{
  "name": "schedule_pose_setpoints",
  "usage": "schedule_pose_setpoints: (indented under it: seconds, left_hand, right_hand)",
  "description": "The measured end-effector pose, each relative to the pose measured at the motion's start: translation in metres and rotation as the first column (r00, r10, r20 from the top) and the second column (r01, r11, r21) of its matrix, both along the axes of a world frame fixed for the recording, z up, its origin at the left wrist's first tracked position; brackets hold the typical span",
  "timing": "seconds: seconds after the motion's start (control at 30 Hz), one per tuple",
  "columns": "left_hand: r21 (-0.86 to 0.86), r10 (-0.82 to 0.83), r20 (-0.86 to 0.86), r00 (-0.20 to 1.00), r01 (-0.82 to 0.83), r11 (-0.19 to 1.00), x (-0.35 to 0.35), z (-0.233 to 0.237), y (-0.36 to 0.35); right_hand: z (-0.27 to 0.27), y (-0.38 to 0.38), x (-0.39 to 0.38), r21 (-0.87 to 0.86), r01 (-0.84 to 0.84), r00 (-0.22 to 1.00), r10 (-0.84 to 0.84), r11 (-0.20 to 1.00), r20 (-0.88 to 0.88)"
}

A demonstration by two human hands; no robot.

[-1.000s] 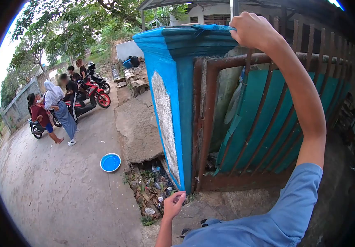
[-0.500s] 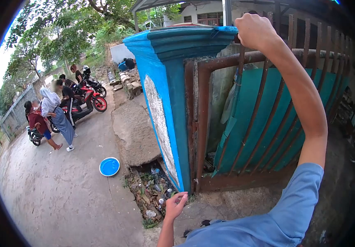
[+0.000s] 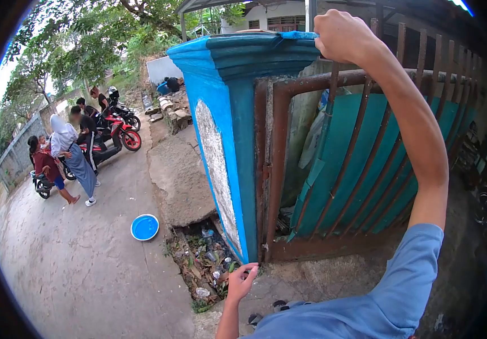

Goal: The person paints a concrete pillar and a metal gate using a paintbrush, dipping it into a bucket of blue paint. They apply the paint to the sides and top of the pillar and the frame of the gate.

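Observation:
My right hand (image 3: 340, 37) is raised at the top corner of the blue gate pillar (image 3: 238, 59), its fingers closed. A small blue piece shows at the fingers along the pillar's top edge, but what I hold is mostly hidden. Bright blue covers the pillar's street-side face, around a rough white panel (image 3: 219, 169); the face toward the gate is darker teal. Low down, near the pillar's foot, my left hand (image 3: 240, 283) hangs with fingers loosely bent and apart, nothing visible in it.
A brown metal gate (image 3: 280, 169) backed by green sheeting (image 3: 362, 164) adjoins the pillar. Beside its foot lies an open ditch (image 3: 204, 263) with leaves and litter. A blue basin (image 3: 144, 227) sits on the road. Several people stand by motorbikes (image 3: 122, 135) at left.
My right hand has shifted slightly up and to the left along the pillar's top. The left hand stays nearly still. The camera view has turned a little to the right.

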State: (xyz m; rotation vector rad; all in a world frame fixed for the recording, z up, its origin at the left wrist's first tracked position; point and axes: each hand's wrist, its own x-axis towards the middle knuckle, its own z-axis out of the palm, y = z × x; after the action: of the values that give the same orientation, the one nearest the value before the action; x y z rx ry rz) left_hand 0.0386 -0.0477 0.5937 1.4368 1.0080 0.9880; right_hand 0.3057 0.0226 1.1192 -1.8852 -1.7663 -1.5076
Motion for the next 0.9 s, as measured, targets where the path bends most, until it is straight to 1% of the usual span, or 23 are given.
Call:
schedule_pose_setpoints:
  seconds: [0.07,0.1,0.13,0.17,0.27,0.3,0.37,0.4,0.47,0.5,0.57,0.6,0.67,0.7,0.77,0.83,0.9]
  left_hand:
    - [0.002,-0.01,-0.024,1.0,0.01,1.0,0.0,-0.005,0.001]
    - [0.025,-0.005,0.005,1.0,0.005,1.0,0.001,-0.012,0.002]
    - [0.048,-0.002,0.034,0.999,0.0,0.999,0.002,-0.014,0.002]
    - [0.047,-0.003,0.032,0.999,0.001,0.999,0.001,-0.013,0.001]
    - [0.045,-0.011,0.018,1.0,0.01,0.999,0.0,-0.008,0.0]
    - [0.041,-0.009,0.02,1.0,0.008,0.999,-0.001,-0.01,0.0]
    - [0.035,-0.005,0.023,1.0,0.004,0.999,-0.001,-0.013,0.0]
    - [0.02,-0.009,0.027,1.0,0.009,1.0,-0.001,-0.015,0.0]
    - [0.005,-0.012,0.032,0.999,0.011,1.0,-0.003,-0.014,-0.002]
    - [0.003,-0.007,0.021,1.0,0.007,1.0,-0.003,-0.01,-0.004]
    - [-0.003,0.001,0.013,1.0,-0.001,1.0,-0.003,-0.007,-0.007]
    - [0.012,0.006,0.015,1.0,-0.006,1.0,-0.003,-0.007,-0.007]
    - [0.031,0.018,0.023,1.0,-0.019,0.999,-0.004,-0.007,-0.008]
    - [0.037,0.022,0.014,1.0,-0.023,0.999,-0.004,-0.008,-0.008]
    - [0.045,0.032,0.008,0.999,-0.032,0.998,-0.006,-0.007,-0.009]
    - [0.013,0.024,-0.023,0.999,-0.024,1.0,-0.007,-0.003,-0.011]
    - [0.032,0.032,-0.012,0.999,-0.031,0.999,-0.008,-0.006,-0.011]
  right_hand:
    - [0.003,-0.006,-0.007,-0.051,-0.06,0.996,0.057,0.997,-0.064]
    - [0.006,-0.012,-0.013,-0.053,-0.06,0.996,0.057,0.997,-0.066]
    - [0.009,-0.018,-0.022,-0.108,-0.04,0.996,0.031,0.993,-0.081]
    - [0.011,-0.023,-0.029,-0.163,-0.02,0.995,0.005,0.986,-0.096]
    - [0.012,-0.028,-0.044,-0.197,-0.05,0.996,0.034,0.979,-0.085]
    - [0.011,-0.027,-0.047,-0.195,-0.052,0.996,0.036,0.979,-0.085]
    - [0.01,-0.025,-0.054,-0.143,-0.157,0.986,0.147,0.977,-0.078]
    - [0.01,-0.026,-0.06,-0.145,-0.159,0.986,0.149,0.977,-0.078]
    - [0.013,-0.03,-0.073,-0.144,-0.211,0.97,0.19,0.967,-0.151]
    - [0.014,-0.029,-0.075,-0.146,-0.213,0.97,0.191,0.966,-0.15]
    - [0.016,-0.027,-0.08,-0.202,-0.256,0.967,0.251,0.945,-0.053]
    - [0.016,-0.03,-0.084,-0.204,-0.259,0.966,0.254,0.944,-0.051]
    - [0.019,-0.039,-0.094,-0.192,-0.225,0.971,0.204,0.955,-0.124]
    - [0.02,-0.043,-0.095,-0.191,-0.229,0.971,0.21,0.954,-0.118]
    - [0.022,-0.05,-0.094,-0.22,-0.357,0.932,0.332,0.908,-0.145]
    - [0.02,-0.057,-0.105,-0.213,-0.367,0.928,0.34,0.905,-0.155]
    - [0.018,-0.056,-0.11,-0.208,-0.377,0.922,0.345,0.903,-0.172]
